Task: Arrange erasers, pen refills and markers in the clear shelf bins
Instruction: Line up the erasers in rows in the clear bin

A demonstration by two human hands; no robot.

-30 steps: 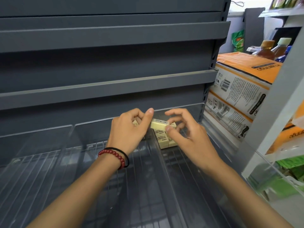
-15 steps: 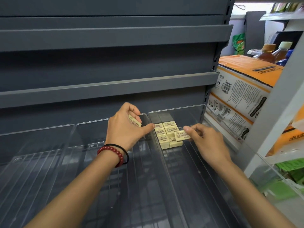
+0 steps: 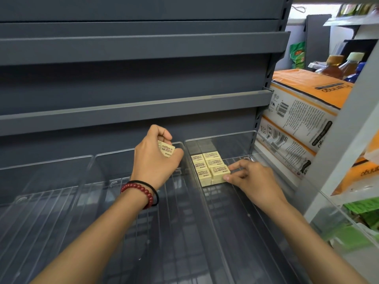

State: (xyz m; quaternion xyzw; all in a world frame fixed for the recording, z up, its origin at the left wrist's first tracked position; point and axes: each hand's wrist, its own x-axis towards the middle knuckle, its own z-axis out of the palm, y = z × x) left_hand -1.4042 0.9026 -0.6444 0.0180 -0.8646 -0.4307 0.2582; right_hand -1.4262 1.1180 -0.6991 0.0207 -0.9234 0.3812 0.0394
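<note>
Two bare forearms reach forward from the bottom edge over a row of clear shelf bins. The left wrist wears a dark red bead bracelet (image 3: 141, 190) and a black hair tie (image 3: 155, 196).

In the rightmost clear bin (image 3: 225, 135), against its left wall and towards the back, sits a tight block of cream erasers (image 3: 202, 163), printed labels facing up. They lie in two columns, and at the near edge they appear stacked in two layers.

The right hand (image 3: 253, 178) rests at the near right corner of that block. Its thumb and forefinger pinch the nearest right-hand eraser (image 3: 219, 171), while the other fingers curl loosely behind.

Just left of the block, the left hand (image 3: 152, 161) hovers over the neighbouring middle bin (image 3: 114, 155). Its fingers are curled round a single eraser (image 3: 167, 150), held tilted and clear of the block.

Further left of the block is a third clear bin (image 3: 41, 163).

Behind and above the block rise dark grey metal shelves (image 3: 133, 110).

To the right of the block stand stacked orange and white cartons (image 3: 303, 111), with bottles (image 3: 336, 65) beyond them.
</note>
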